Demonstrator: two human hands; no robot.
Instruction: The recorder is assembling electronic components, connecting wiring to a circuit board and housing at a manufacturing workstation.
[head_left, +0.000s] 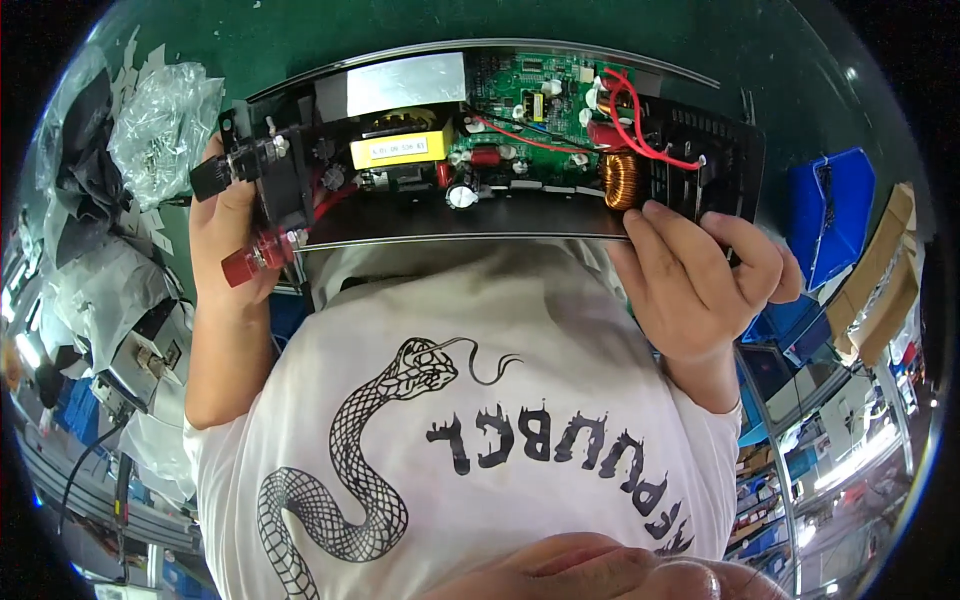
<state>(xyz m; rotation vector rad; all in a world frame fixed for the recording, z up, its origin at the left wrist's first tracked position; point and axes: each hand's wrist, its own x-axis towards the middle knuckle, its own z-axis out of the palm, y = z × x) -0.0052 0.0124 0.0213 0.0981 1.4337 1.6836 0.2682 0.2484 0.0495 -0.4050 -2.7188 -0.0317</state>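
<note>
1. shirt [560,340], white and printed with a black snake and dark lettering, is seen nearest, below the case [400,224].
2. left end of the case is grasped by the left hand [228,225], whose fingers are partly hidden by the end fittings.
3. near wall is gripped toward the right by the right hand [700,280]; its fingers are bent over the edge and spread, and one fingertip is placed just beside the copper coil [622,182]. whether the coil is touched cannot be told.
4. case, long, black and open, is held crosswise in front of the shirt, between both hands, with its inside turned to view.
5. red terminal [250,262] and black terminal [225,174] are mounted at its left end, the red one nearer.
6. yellow transformer [402,148] is set left of the middle; green board [560,120] is fitted beyond and to its right.
7. red wires [665,157] are looped above the coil toward the slotted right end.
8. silver patch [405,85] is seen along the far side.
9. blue bin [825,225] and cardboard [880,290] are placed at the right; pale wrapping [95,285] is heaped at the left.
10. clear bag [165,120] is left crumpled beyond the wrapping, on the green surface [300,25].
</note>
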